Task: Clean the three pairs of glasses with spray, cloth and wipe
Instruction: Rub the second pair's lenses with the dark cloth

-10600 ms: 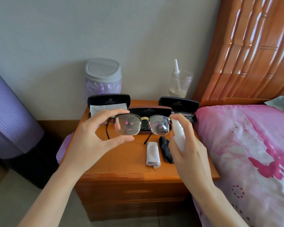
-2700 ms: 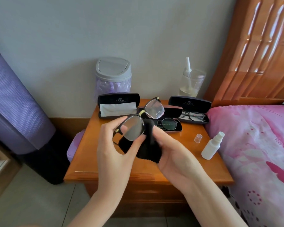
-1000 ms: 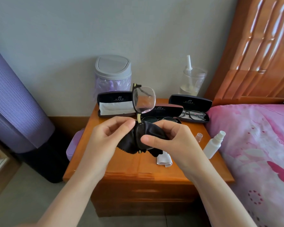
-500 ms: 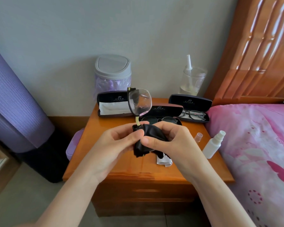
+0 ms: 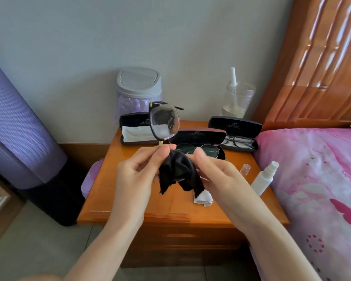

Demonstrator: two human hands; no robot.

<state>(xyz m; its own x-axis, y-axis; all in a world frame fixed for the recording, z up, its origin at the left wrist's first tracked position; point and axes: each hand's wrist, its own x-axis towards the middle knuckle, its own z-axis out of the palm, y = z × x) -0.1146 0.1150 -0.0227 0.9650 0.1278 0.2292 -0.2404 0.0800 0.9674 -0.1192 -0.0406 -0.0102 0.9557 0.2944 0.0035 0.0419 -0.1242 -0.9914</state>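
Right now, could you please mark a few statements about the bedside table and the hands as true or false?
1. The right hand grips the black cloth. True.
2. The left hand holds the glasses with one lens sticking up above the cloth. True.
3. The spray bottle is capped. False: its clear cap sits beside it on the nightstand.
4. All three cases are shut. False: the left case, middle case and right case stand open.
5. The white wipe lies on the nightstand. True.
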